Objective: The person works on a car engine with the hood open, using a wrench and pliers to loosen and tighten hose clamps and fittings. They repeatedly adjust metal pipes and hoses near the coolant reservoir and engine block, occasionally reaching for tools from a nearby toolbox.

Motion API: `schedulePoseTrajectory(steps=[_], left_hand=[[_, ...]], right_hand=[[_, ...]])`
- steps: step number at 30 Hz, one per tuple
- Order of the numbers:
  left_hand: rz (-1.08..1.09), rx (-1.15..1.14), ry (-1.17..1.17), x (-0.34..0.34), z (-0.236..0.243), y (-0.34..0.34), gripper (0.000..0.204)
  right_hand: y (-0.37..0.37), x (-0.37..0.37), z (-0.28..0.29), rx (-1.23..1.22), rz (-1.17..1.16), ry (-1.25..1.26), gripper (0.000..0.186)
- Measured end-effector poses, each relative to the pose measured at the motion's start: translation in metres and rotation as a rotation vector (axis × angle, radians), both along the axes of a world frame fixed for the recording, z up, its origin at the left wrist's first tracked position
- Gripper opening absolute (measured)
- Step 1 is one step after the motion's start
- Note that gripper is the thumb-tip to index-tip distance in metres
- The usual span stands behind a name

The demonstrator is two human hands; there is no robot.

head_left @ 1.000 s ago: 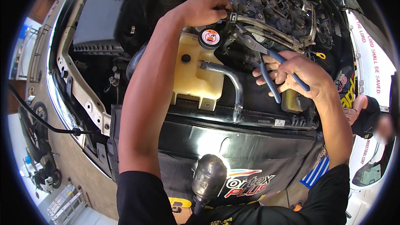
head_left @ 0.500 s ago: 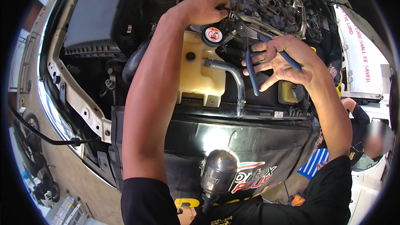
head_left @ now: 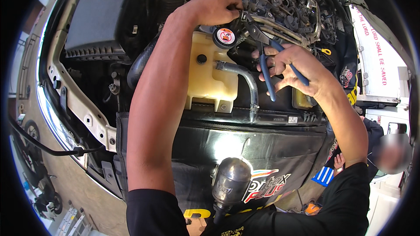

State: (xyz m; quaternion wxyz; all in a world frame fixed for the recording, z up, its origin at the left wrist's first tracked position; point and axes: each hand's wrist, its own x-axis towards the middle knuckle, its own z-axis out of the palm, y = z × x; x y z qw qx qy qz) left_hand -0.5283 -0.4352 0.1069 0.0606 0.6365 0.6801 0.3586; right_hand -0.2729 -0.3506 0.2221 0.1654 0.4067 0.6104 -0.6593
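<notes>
My right hand (head_left: 291, 65) grips long-nosed pliers with blue handles (head_left: 267, 72); its fingers bend round one handle and the other lies across the palm. The handles stand apart, and the metal jaws reach up-left into the pipework by the engine (head_left: 284, 0). My left hand (head_left: 214, 8) is closed with bent fingers just beyond those jaws; what it pinches is hidden. Below the left hand sits a black cap (head_left: 224, 37) with a round warning label, next to a yellowish plastic coolant tank (head_left: 208, 76). A grey hose (head_left: 249, 85) curves from the tank.
A black air filter box (head_left: 94, 24) stands at the left. A dark cover (head_left: 188, 148) drapes over the car's front edge, with a rounded metal object (head_left: 231, 181) before it. A yellow ring handle (head_left: 326, 51) shows at right. Another person (head_left: 372, 148) is beyond my right arm.
My right hand has shifted slightly left, its fingers curling further round the pliers, whose handles are closer together. My left hand has stayed put. The other person's hand has come into view.
</notes>
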Motion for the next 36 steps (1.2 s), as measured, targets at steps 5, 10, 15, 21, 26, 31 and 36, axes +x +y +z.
schedulePoseTrajectory(steps=[5, 10, 15, 21, 26, 31, 36], left_hand=[[-0.022, -0.114, -0.026, -0.001, 0.008, 0.000, 0.036], [-0.018, -0.105, -0.043, 0.001, 0.008, -0.002, 0.037], [-0.007, 0.000, -0.024, 0.001, 0.000, 0.001, 0.031], [0.008, 0.019, 0.025, 0.000, -0.003, 0.000, 0.032], [-0.016, 0.034, 0.027, 0.002, 0.001, 0.000, 0.031], [-0.026, 0.036, 0.009, 0.001, 0.000, 0.001, 0.030], [-0.014, -0.010, 0.001, 0.003, 0.002, 0.003, 0.030]], right_hand=[[0.006, 0.014, -0.026, 0.154, 0.072, 0.015, 0.058], [0.010, 0.022, -0.047, 0.212, 0.099, 0.121, 0.049], [0.018, 0.027, -0.066, 0.279, 0.192, 0.171, 0.053], [0.002, 0.020, -0.063, 0.439, 0.206, 0.113, 0.052], [0.005, 0.022, -0.064, 0.469, 0.219, 0.149, 0.049], [0.023, 0.019, -0.048, 0.214, 0.196, 0.106, 0.031], [0.013, 0.016, -0.027, 0.120, 0.044, 0.037, 0.040]])
